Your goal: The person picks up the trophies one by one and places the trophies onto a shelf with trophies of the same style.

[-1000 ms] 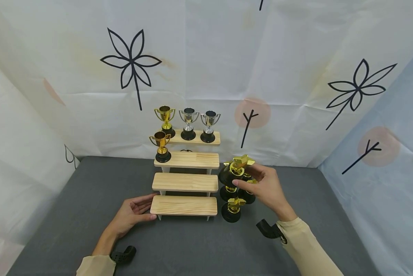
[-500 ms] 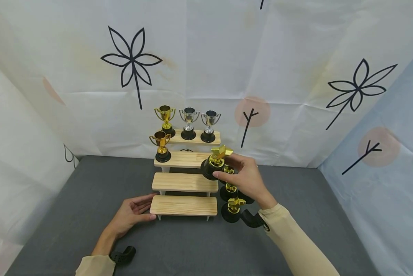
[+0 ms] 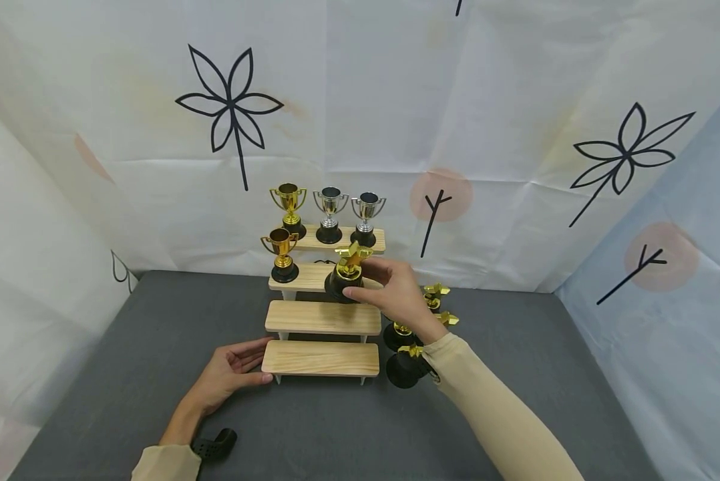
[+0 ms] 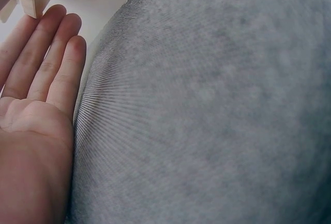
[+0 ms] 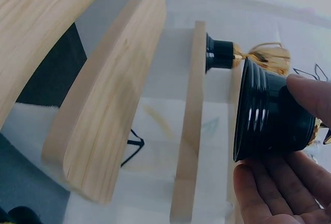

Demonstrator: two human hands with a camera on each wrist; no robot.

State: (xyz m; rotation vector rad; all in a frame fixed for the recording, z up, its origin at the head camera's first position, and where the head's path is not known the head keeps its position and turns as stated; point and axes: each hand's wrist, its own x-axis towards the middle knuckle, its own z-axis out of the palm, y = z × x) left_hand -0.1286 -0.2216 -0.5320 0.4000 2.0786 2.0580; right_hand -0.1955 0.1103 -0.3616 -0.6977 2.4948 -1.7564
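Observation:
A wooden tiered display stand with several steps is in front of me. My right hand holds a gold star trophy by its black base, over the right part of the second step from the top. In the right wrist view, thumb and fingers lie on either side of that trophy's black base, which is tilted toward the camera and appears apart from the step. My left hand rests at the left end of the lowest step, fingers nearly straight. In the left wrist view, its fingertips are at the wood.
On the top step stand a gold cup trophy and two silver cup trophies. A bronze-gold cup trophy occupies the left of the second step. Several star trophies stand right of the stand, partly behind my right arm. A patterned cloth hangs behind the grey table.
My right hand has carried the star trophy leftward from above the group at the right to over the second step. The left hand has stayed at the stand's lowest step.

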